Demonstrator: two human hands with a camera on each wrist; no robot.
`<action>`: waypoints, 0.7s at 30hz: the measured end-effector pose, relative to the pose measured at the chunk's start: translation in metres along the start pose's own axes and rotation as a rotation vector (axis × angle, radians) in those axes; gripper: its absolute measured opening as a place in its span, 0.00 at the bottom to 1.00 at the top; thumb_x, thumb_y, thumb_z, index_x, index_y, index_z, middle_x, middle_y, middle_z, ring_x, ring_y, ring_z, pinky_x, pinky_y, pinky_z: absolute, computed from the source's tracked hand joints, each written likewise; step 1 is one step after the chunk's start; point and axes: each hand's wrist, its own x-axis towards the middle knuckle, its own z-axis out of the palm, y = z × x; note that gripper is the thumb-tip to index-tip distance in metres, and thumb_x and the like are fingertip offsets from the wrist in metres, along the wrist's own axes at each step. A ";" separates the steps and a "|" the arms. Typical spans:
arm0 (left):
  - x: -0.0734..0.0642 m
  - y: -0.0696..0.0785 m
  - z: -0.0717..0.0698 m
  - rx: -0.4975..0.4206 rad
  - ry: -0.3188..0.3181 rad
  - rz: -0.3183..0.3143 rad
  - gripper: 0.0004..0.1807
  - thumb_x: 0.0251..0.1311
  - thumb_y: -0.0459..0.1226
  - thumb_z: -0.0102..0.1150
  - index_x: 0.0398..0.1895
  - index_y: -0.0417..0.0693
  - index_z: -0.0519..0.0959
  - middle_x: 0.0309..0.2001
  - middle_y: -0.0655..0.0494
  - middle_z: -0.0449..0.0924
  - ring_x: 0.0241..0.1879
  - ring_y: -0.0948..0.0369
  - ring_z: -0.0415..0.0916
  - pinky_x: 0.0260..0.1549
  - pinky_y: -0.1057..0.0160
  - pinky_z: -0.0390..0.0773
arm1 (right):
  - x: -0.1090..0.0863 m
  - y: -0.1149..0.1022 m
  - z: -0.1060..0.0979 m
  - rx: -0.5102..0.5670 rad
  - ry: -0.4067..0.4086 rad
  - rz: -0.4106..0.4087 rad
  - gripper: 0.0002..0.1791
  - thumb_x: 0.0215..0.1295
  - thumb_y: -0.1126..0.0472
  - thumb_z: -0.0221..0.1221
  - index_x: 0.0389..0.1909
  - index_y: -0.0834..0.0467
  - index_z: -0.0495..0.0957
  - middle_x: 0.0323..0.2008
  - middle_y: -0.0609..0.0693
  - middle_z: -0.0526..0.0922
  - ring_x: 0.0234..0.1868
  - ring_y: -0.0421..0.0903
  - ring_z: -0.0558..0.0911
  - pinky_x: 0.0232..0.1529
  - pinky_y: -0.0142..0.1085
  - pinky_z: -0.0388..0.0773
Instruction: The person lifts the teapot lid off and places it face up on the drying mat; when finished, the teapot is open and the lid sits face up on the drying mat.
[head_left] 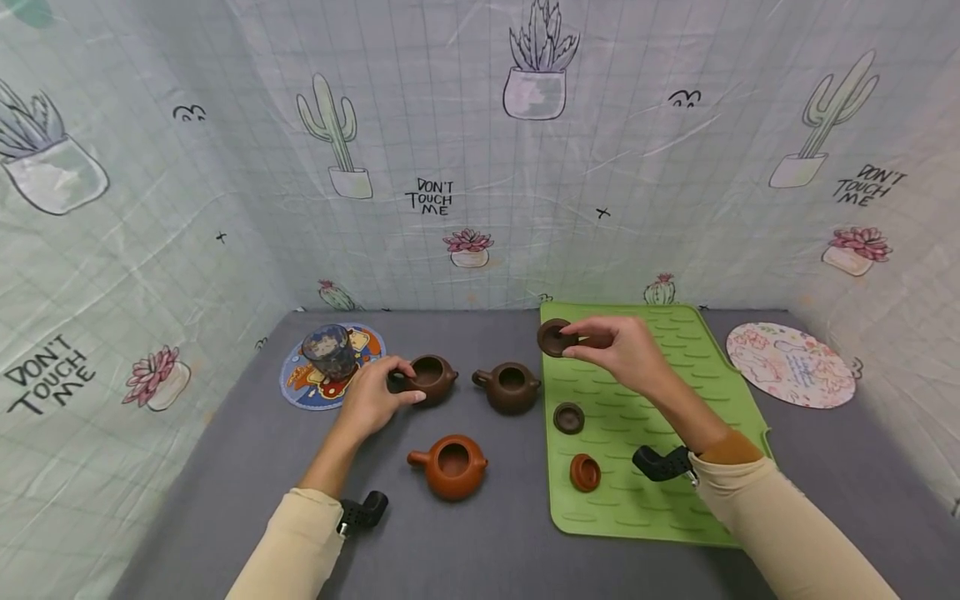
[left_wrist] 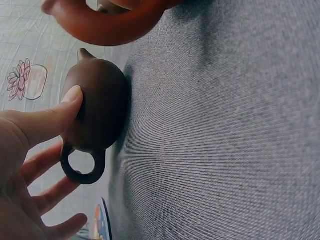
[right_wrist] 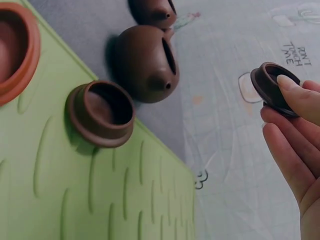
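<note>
In the head view my left hand (head_left: 375, 397) holds a lidless dark brown teapot (head_left: 437, 392) from its handle side. The left wrist view shows the thumb (left_wrist: 72, 100) on the teapot's body (left_wrist: 100, 105), other fingers behind near the handle. Over the mat's far left corner, my right hand (head_left: 618, 350) pinches a dark brown teapot lid (right_wrist: 272, 85), its hollow side showing. A second brown teapot (head_left: 512, 390) stands between the hands, and an orange-red teapot (head_left: 455, 469) sits nearer; both are without lids. Another brown lid (head_left: 569, 418) and an orange-red lid (head_left: 586, 472) lie on the mat.
The green ridged mat (head_left: 667, 500) covers the right part of the grey tabletop (head_left: 337, 575). At the back left a clear glass (head_left: 330, 352) stands on a colourful round placemat (head_left: 296, 387). A pink patterned oval placemat (head_left: 791, 365) lies far right. Printed curtains (head_left: 480, 150) surround the table.
</note>
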 end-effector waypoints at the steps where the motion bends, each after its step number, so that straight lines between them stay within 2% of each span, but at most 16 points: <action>1: 0.000 0.000 0.000 0.000 0.000 0.000 0.17 0.49 0.41 0.80 0.40 0.50 0.84 0.48 0.49 0.87 0.53 0.46 0.81 0.56 0.44 0.75 | 0.000 0.002 0.000 -0.001 -0.002 0.003 0.14 0.61 0.62 0.71 0.49 0.56 0.87 0.48 0.58 0.90 0.41 0.45 0.92 0.39 0.27 0.86; 10: 0.001 -0.001 -0.002 -0.006 -0.003 -0.002 0.17 0.49 0.41 0.80 0.40 0.50 0.84 0.47 0.49 0.87 0.53 0.47 0.81 0.57 0.43 0.74 | -0.008 0.018 0.005 -0.085 -0.049 0.046 0.15 0.60 0.62 0.71 0.49 0.54 0.88 0.47 0.56 0.91 0.41 0.49 0.92 0.37 0.27 0.85; 21: 0.000 0.002 -0.002 -0.014 0.020 0.038 0.17 0.47 0.40 0.80 0.38 0.48 0.84 0.47 0.48 0.87 0.51 0.46 0.82 0.53 0.43 0.75 | -0.017 0.043 0.013 -0.173 -0.168 0.048 0.16 0.58 0.67 0.71 0.49 0.56 0.87 0.48 0.58 0.90 0.43 0.54 0.91 0.41 0.39 0.88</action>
